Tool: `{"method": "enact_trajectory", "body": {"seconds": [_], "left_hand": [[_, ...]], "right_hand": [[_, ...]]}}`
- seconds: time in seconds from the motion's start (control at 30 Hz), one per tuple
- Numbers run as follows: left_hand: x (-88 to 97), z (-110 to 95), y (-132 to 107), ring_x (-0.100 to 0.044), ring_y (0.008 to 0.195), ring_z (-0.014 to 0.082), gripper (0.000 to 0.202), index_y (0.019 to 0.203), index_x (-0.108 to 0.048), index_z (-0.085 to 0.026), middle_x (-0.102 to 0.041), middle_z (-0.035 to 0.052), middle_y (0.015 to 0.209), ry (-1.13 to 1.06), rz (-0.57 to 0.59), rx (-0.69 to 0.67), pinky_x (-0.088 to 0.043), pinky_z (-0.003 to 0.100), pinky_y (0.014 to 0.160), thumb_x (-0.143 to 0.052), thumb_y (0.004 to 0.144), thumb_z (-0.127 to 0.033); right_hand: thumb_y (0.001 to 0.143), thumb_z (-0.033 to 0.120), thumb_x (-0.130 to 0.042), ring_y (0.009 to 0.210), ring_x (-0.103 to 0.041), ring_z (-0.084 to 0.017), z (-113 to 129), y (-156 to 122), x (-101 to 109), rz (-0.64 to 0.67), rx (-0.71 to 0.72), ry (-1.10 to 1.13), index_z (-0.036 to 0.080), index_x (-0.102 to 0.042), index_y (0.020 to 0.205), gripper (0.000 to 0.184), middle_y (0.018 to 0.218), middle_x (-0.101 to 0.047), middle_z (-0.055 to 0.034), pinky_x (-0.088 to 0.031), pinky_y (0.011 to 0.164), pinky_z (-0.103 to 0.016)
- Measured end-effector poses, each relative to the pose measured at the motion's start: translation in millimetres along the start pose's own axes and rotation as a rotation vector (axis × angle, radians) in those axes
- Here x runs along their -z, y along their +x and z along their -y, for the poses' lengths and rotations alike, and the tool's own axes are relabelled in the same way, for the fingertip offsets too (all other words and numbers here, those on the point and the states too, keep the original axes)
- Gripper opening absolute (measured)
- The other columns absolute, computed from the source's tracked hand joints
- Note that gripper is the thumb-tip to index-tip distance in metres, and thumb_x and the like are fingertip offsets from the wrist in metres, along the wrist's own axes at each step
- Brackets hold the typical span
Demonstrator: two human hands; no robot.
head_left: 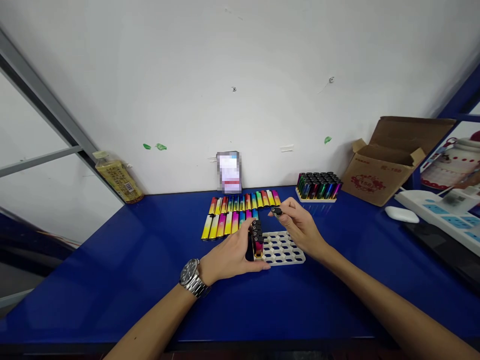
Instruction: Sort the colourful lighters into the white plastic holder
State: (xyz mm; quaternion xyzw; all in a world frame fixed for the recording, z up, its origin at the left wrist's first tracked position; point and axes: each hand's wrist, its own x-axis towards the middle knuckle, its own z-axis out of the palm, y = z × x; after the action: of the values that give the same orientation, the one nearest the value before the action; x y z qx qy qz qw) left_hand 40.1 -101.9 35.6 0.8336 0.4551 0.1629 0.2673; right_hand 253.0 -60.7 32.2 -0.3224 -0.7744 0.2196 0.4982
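Gripped in the closed fingers of the left hand [227, 256]: a bunch of upright lighters [257, 241], at the left edge of the white perforated tray [287, 252], apparently for feeding into its holes. Pinched by the right hand [300, 228]: a small black piece [276, 211], above the tray. Laid far of the tray on the blue counter [112, 285], within reach: two rows of loose lighters [234, 222].

A silver wristwatch [193, 276] with dark face sits on the left arm [157, 315]. Its band is linked metal; the right arm [390, 300] is bare.
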Motion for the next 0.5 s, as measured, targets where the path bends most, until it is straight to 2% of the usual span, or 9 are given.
{"method": "enact_trajectory", "body": {"seconds": [0.13, 0.27, 0.33, 0.5], "left_hand": [[1.1, 2, 0, -0.054, 0.117, 0.0368, 0.097, 0.142, -0.015, -0.017, -0.048, 0.0213, 0.132, 0.004, 0.008, -0.025, -0.049, 0.05, 0.09, -0.062, 0.072, -0.065], [1.5, 4, 0, -0.055, 0.115, 0.0379, 0.105, 0.143, -0.01, -0.017, -0.048, 0.0222, 0.13, 0.024, 0.02, -0.034, -0.05, 0.052, 0.089, -0.066, 0.069, -0.065], [0.9, 6, 0, -0.056, 0.112, 0.0377, 0.108, 0.144, -0.009, -0.016, -0.049, 0.0222, 0.128, 0.03, 0.025, -0.036, -0.05, 0.052, 0.088, -0.068, 0.067, -0.064], [-0.4, 7, 1, -0.054, 0.115, 0.0383, 0.108, 0.145, -0.006, -0.017, -0.048, 0.0217, 0.128, 0.017, 0.024, -0.036, -0.049, 0.052, 0.088, -0.068, 0.068, -0.063]], "right_hand": [[0.087, 0.053, -0.053, 0.054, -0.043, -0.011, 11, 0, 5, 0.27, -0.054, 0.05, 0.015, -0.061, 0.061, 0.047, 0.058, -0.052, -0.0003, -0.036, 0.05, -0.024], [0.086, 0.045, -0.058, 0.047, -0.039, -0.007, 17, -3, 8, 0.496, -0.03, 0.13, 0.012, -0.065, 0.064, 0.04, 0.052, -0.051, 0.0024, -0.028, 0.045, -0.021], [0.089, 0.042, -0.055, 0.047, -0.037, -0.006, 17, -5, 8, 0.535, 0.01, 0.134, 0.012, -0.063, 0.063, 0.04, 0.052, -0.049, 0.0029, -0.026, 0.044, -0.021], [0.092, 0.038, -0.05, 0.047, -0.034, -0.006, 20, -9, 1, 0.534, 0.11, 0.051, 0.014, -0.058, 0.063, 0.039, 0.054, -0.047, 0.0032, -0.026, 0.047, -0.022]]}}
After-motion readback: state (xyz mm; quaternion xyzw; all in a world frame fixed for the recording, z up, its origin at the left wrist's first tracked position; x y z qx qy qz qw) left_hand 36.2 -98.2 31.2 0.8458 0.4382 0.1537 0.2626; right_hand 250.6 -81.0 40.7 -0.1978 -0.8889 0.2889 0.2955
